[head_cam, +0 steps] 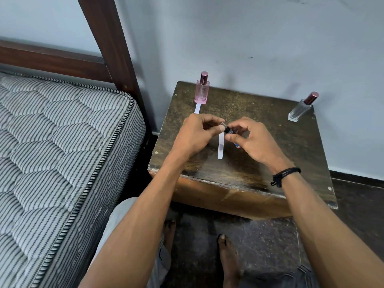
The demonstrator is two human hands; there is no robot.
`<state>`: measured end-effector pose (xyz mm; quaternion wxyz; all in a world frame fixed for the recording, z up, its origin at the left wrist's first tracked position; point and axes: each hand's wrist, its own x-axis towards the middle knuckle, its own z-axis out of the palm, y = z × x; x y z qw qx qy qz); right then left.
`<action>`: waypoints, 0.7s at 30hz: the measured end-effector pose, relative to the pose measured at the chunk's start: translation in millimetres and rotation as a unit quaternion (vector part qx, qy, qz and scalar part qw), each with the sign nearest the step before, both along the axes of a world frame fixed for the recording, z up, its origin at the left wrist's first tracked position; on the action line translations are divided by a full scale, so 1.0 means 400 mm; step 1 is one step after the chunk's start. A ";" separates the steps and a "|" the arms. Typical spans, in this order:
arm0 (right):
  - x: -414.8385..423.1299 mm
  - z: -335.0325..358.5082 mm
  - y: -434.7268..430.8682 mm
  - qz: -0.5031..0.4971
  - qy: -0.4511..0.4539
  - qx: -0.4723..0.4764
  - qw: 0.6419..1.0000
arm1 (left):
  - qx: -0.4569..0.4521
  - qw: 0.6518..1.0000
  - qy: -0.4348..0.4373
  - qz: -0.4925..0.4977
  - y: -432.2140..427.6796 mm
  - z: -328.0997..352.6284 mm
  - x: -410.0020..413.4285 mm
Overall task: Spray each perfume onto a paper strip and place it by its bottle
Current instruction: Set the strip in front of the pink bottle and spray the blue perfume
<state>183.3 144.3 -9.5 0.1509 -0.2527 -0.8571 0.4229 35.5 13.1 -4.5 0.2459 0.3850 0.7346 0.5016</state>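
Note:
Over the middle of the wooden stand (259, 163), my right hand (247, 140) grips a small blue perfume bottle (232, 133), mostly hidden by the fingers, its black nozzle pointing left. My left hand (197, 134) pinches the top of a white paper strip (220, 146), which hangs down just in front of the nozzle. A pink perfume bottle (202, 90) stands at the stand's far left corner with a white strip (197, 108) lying in front of it. A clear bottle with a dark red cap (302, 108) stands at the far right corner.
The stand is pushed against a pale wall. A striped mattress (52, 152) on a dark wooden bed frame (112, 44) lies close on the left. My bare feet (226, 256) rest on the dark floor below the stand's front edge.

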 end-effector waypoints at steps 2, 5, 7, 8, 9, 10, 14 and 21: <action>-0.001 0.005 -0.003 -0.008 0.011 -0.009 1.000 | 0.025 0.999 -0.023 -0.001 -0.002 0.003 0.001; -0.003 0.007 -0.008 -0.011 0.025 -0.013 1.000 | 0.039 0.998 -0.039 -0.009 -0.002 0.006 0.003; -0.003 0.007 -0.007 -0.013 0.025 -0.013 1.000 | 0.040 0.998 -0.040 -0.019 -0.002 0.007 0.005; -0.004 0.007 -0.006 -0.015 0.022 -0.011 1.000 | 0.040 0.998 -0.038 -0.020 -0.002 0.007 0.004; -0.004 0.007 -0.005 -0.016 0.018 -0.009 1.000 | 0.039 0.998 -0.035 -0.019 -0.002 0.007 0.003; -0.004 0.008 -0.004 -0.017 0.014 -0.009 1.000 | 0.039 0.999 -0.029 -0.015 -0.002 0.007 0.002; -0.003 0.010 -0.006 -0.012 -0.003 0.003 1.000 | 0.056 0.998 -0.014 -0.005 -0.001 0.011 -0.002; -0.005 0.010 -0.013 -0.021 -0.002 0.012 1.000 | 0.070 0.998 -0.002 0.001 -0.002 0.014 -0.010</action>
